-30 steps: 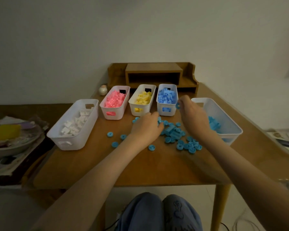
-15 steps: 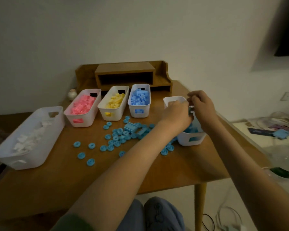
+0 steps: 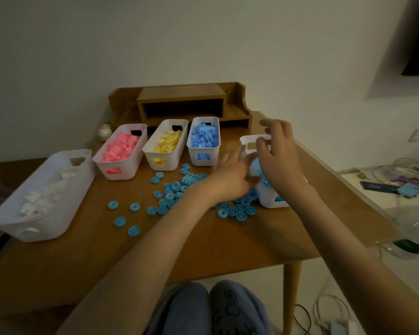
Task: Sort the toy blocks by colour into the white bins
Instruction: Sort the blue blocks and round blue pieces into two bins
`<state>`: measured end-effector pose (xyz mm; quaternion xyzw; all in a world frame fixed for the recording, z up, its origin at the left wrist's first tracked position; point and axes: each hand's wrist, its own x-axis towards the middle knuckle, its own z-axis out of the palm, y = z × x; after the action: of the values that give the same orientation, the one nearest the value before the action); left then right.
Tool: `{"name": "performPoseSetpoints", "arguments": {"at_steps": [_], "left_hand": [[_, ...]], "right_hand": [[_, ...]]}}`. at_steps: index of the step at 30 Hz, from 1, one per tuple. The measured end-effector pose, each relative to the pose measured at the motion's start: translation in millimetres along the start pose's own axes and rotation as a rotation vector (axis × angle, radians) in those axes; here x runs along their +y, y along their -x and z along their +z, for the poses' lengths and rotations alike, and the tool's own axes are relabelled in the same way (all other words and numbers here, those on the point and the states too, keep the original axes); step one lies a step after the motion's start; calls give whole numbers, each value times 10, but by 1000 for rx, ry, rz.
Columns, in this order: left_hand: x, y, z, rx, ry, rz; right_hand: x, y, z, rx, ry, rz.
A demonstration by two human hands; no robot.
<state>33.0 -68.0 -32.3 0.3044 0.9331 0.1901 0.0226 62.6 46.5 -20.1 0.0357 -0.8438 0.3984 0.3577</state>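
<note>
Loose turquoise round pieces and bricks (image 3: 169, 194) lie scattered mid-table. At the right stands a white bin (image 3: 267, 199) holding turquoise pieces. My right hand (image 3: 278, 155) hovers over that bin with fingers loosely spread, and I see nothing held in it. My left hand (image 3: 230, 175), blurred, reaches with straight fingers to the bin's left wall, just above the loose pieces. Further left stand bins of blue blocks (image 3: 213, 153), yellow blocks (image 3: 169, 160), pink blocks (image 3: 128, 168) and a long bin of white blocks (image 3: 46, 226).
The wooden table (image 3: 203, 238) has a small shelf unit (image 3: 184, 102) at its back edge and a small round ornament (image 3: 104, 132) beside the pink bin. Cards, cables and clutter (image 3: 397, 187) lie on the floor to the right. My knees show below the front edge.
My right hand's fingers have spread apart above the turquoise bin. My left hand has drawn back from the bin's rim, lower and to the left. The view has shifted slightly.
</note>
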Motion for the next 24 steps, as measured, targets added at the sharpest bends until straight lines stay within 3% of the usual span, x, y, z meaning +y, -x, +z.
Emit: {"name": "performPoseSetpoints", "arguments": {"at_steps": [5, 9, 11, 17, 21, 24], "left_hand": [[-527, 477, -134, -95, -106, -202], [-660, 668, -152, -175, -141, -277], [-685, 718, -158, -195, -130, -276], [-691, 793, -194, -111, -41, -220], [-684, 841, -213, -17, 99, -198], [-626, 877, -188, 23, 322, -205]], "right_hand": [[-117, 143, 103, -324, 171, -62], [-136, 229, 109, -836, 882, -71], [-194, 282, 107, -972, 1073, -115], [-282, 307, 128, -947, 1218, -199], [-241, 264, 152, -756, 952, -164], [-263, 275, 194, -710, 537, -108]]}}
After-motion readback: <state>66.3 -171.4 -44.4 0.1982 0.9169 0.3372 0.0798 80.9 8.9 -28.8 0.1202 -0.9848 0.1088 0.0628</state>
